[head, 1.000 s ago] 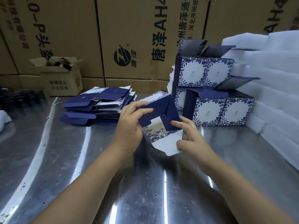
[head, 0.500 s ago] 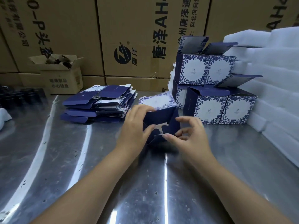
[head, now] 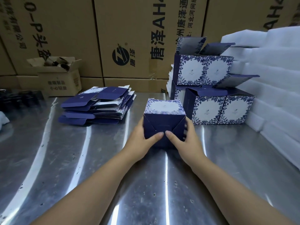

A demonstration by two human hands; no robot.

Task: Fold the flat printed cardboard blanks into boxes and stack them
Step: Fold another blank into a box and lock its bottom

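Half-formed navy-and-white floral printed cardboard box is centre, near the person, and seems to rest on the shiny steel table. Its flap-locked end faces near & a white printed panel faces up. Left hand clamps its left wall and right hand its right wall. Both thumbs press the navy flaps where they meet. Left fingers are hidden behind the box.

Handling, as I judge it: thin card, v. light & hollow, so the walls will bow or crease if squeezed mid-panel. Best hold is at edges & corners, where folds stiffen it, w/ pressure kept flat & even. The print looks smooth, prob. slick on steel, so the box may skate when pushed.

The stacked finished boxes of the same print, far right, have open top flaps sticking out, which could snag this one as it's set beside or on them. The pile of flat printed blanks lies far left, w/ white foam sheets at right.
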